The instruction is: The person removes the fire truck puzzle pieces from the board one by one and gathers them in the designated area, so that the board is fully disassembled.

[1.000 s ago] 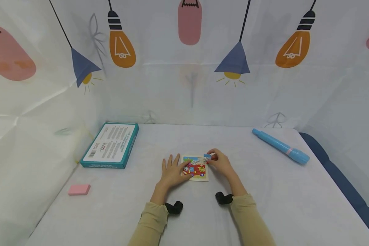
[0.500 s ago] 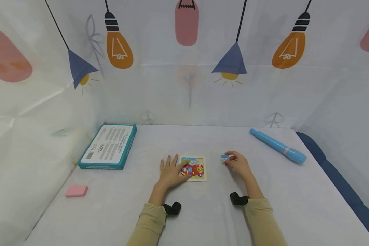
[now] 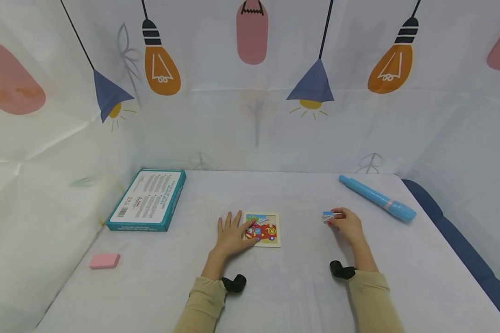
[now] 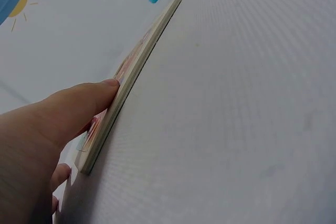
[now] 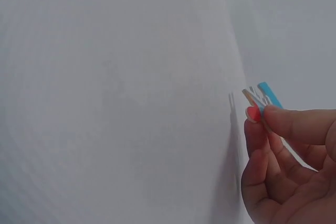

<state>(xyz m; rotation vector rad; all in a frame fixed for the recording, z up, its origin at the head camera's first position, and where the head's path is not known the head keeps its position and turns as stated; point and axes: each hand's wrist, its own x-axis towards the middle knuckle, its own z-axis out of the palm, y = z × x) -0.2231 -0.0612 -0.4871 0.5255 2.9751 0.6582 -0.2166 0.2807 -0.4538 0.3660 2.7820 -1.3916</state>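
Note:
A small square wooden puzzle board (image 3: 268, 231) with a red vehicle picture lies flat at the middle of the table. My left hand (image 3: 231, 238) rests over its left side with fingers spread. In the left wrist view, the thumb (image 4: 86, 103) presses the top of the board near its edge. Off to the right, my right hand (image 3: 350, 226) pinches a small puzzle piece (image 3: 327, 216) between thumb and fingers. The right wrist view shows that piece (image 5: 269, 95) held up on edge, blue, white and red, its lower part hidden by the fingers.
At the back left lies a teal-edged flat box (image 3: 147, 199) with printed text. A pink eraser-like block (image 3: 104, 261) is nearer the left edge. A light blue, large-headed tube (image 3: 377, 198) lies at the back right. A patterned white sheet (image 3: 221, 125) hangs behind the table.
My right hand has drawn the puzzle piece away from the board's upper right corner and moved it to the right. The left hand has stayed on the board.

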